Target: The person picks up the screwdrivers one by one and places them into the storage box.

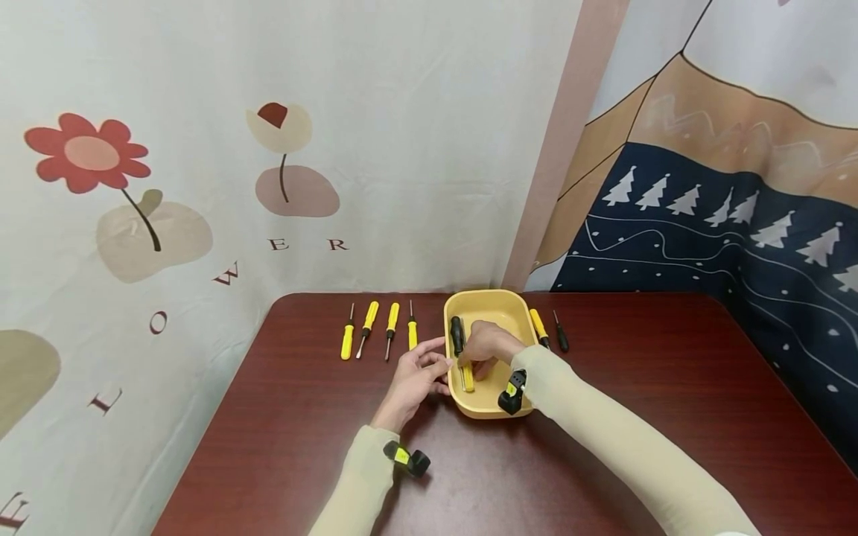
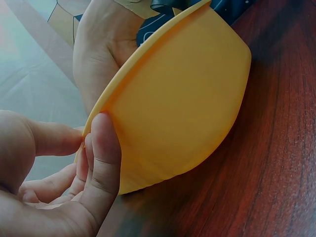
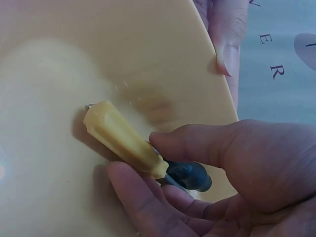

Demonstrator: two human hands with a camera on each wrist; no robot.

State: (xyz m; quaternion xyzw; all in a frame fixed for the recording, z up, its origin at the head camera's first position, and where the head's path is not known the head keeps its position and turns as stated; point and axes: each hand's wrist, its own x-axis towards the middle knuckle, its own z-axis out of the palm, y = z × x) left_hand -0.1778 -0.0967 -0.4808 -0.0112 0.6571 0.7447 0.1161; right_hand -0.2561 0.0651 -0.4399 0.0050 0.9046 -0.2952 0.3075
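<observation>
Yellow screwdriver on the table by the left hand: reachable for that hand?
Likely yes: the screwdriver lies just beyond the left hand, nothing visible between; the hand's grip on the tray would need releasing.

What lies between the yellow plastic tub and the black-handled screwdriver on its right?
One yellow-handled screwdriver, partly behind the cream sleeve; the head view shows it.

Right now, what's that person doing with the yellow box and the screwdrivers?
The person's right hand is inside the yellow box, pinching a yellow-handled screwdriver beside a black-handled tool. The left hand grips the box's rim. On the table, four yellow screwdrivers lie left of the box; a yellow-handled tool and a small black screwdriver lie to its right.
</observation>
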